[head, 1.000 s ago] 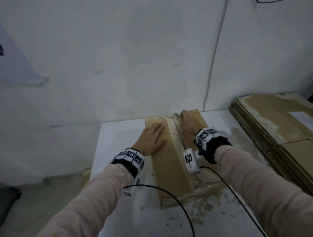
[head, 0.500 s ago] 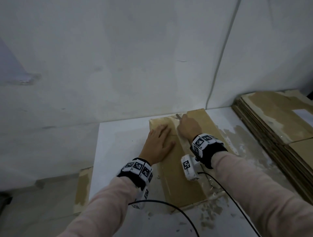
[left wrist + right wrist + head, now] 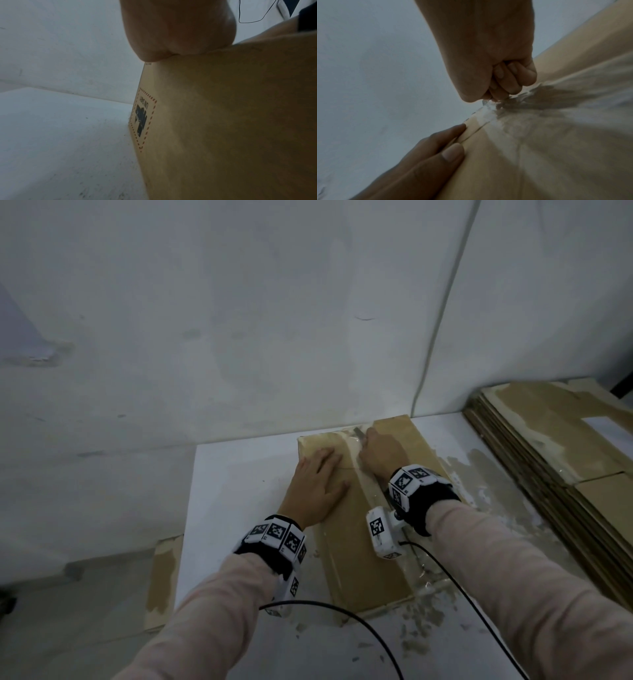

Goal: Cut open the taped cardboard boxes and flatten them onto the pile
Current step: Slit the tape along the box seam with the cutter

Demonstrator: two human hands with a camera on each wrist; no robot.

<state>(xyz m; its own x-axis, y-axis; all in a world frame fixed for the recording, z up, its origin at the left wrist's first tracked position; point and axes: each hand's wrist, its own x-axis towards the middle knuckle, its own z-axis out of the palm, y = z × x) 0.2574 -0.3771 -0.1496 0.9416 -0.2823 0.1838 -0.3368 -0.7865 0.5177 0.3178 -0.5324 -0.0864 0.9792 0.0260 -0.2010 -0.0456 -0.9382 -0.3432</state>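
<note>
A brown cardboard box [image 3: 359, 542] lies on the white table [image 3: 239, 491], with clear tape [image 3: 356, 474] running along its top seam. My left hand [image 3: 317, 484] presses flat on the box top, left of the seam. My right hand [image 3: 380, 451] is curled round a cutter [image 3: 358, 432] whose tip sits at the far end of the seam. The right wrist view shows the right hand [image 3: 488, 54] as a fist over crinkled tape [image 3: 486, 115], with the left fingers [image 3: 436, 148] laid straight beside it. In the left wrist view the box side [image 3: 223, 121] bears a printed label [image 3: 143, 119].
A pile of flattened cardboard [image 3: 555, 446] lies along the right edge of the table. Torn tape and paper scraps [image 3: 421, 621] litter the table near the box. A cardboard piece [image 3: 161, 577] leans low at the table's left. Black cables [image 3: 342, 611] trail from both wrists. A wall stands close behind.
The head view has tilted down and drawn closer. Both hands keep nearly the same places on the box.
</note>
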